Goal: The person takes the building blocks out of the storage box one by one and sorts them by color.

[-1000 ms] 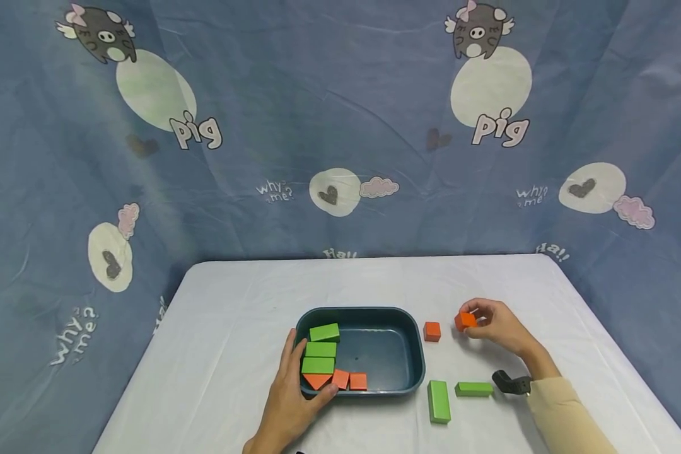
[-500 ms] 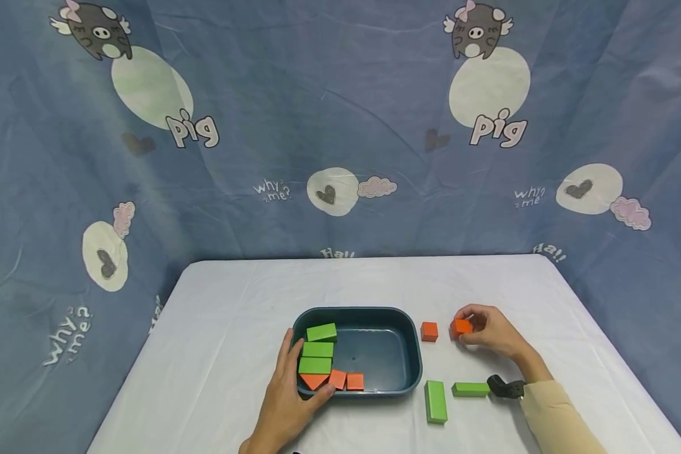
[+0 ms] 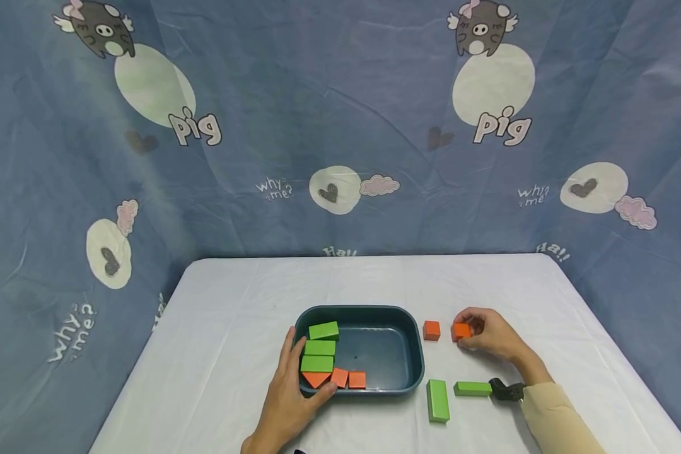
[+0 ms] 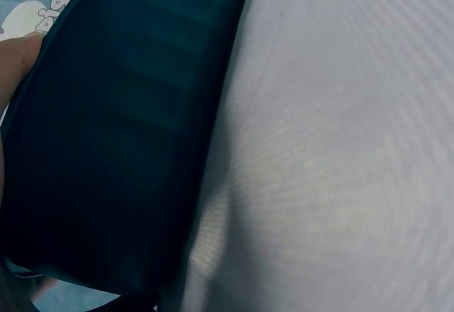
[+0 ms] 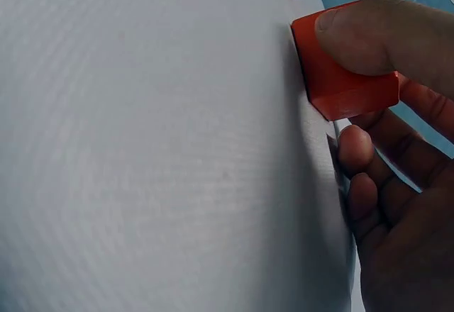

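My left hand [image 3: 288, 398] holds the near left corner of a dark blue-green plastic tray [image 3: 388, 393], thumb at the front rim and fingers along the left side. In the left wrist view the tray's outer wall [image 4: 120, 135] fills much of the picture. Inside, green blocks [image 3: 320, 348] and orange-red blocks [image 3: 339, 378] gather at the left and front. My right hand [image 3: 490, 331] pinches an orange-red cube block [image 3: 461, 331] between thumb and fingers, low over the white table. A second orange-red cube [image 3: 431, 330] lies between it and the tray.
To the right of the tray, a green block [image 3: 438, 401] points toward the front and another green block [image 3: 472, 389] lies crosswise near the right wrist's black strap [image 3: 506, 389]. A blue printed cloth [image 3: 340, 126] hangs behind the white table [image 3: 250, 290].
My right hand has come slightly left and nearer with the cube, which is now lower and closer to the other orange-red cube. My left hand keeps its place on the tray.
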Motion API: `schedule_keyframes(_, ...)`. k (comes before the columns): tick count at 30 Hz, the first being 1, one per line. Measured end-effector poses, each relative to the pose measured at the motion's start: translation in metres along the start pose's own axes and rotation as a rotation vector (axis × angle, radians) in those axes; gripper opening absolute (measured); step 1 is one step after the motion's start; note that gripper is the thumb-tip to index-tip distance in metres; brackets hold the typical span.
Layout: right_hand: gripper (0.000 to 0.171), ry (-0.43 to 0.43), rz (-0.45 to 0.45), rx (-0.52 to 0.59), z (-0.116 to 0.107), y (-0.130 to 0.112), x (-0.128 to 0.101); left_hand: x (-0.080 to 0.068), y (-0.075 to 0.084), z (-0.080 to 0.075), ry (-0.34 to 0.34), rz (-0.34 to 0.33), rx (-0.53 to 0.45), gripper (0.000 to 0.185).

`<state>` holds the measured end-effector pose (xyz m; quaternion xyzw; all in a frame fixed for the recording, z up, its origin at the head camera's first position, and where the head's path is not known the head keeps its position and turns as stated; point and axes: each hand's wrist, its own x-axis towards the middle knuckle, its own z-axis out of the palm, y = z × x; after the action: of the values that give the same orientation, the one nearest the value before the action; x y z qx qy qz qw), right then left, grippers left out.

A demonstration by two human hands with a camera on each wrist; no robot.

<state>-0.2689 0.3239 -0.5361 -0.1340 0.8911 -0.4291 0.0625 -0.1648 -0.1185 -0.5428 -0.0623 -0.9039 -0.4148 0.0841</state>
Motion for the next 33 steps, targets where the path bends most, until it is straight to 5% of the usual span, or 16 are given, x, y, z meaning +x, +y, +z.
schedule_keyframes(22,0.051,0.098,-0.031,0.118,-0.019,-0.010,-0.010,0.000,0.000,-0.001,-0.010,-0.012,-0.001,0.102)
schedule_keyframes(33,0.051,0.154,-0.188,0.094,-0.029,-0.041,0.000,0.000,0.000,-0.002,-0.002,0.009,-0.014,0.101)
